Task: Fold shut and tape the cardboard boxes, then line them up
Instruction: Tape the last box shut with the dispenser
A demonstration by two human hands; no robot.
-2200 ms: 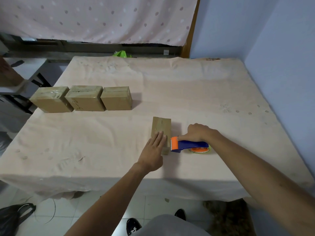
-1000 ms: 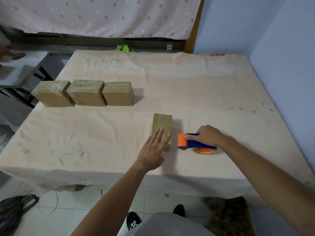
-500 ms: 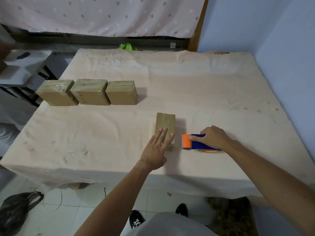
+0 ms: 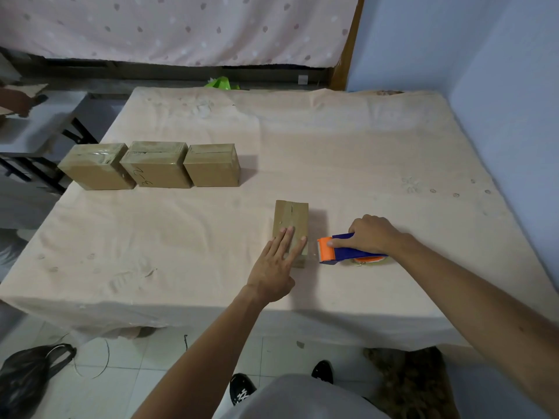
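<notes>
Small box (image 4: 291, 219) sits centre-right near the table's (image 4: 363, 161) front edge, flaps closed. L hand (image 4: 276, 266) lies flat on its near end, fingers straight, same as before. Tape dispenser (image 4: 341, 252), earlier against the box's near-right corner, is now just beside it w/ a small gap. R hand (image 4: 373, 234) grips its blue handle. Three taped boxes (image 4: 157, 166) back left, row unchanged.

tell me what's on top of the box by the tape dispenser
Only the left hand: its straight fingers lie flat on the near end of the box. The far end shows cardboard with a short seam. Whatever is under the fingers is hidden.
</notes>
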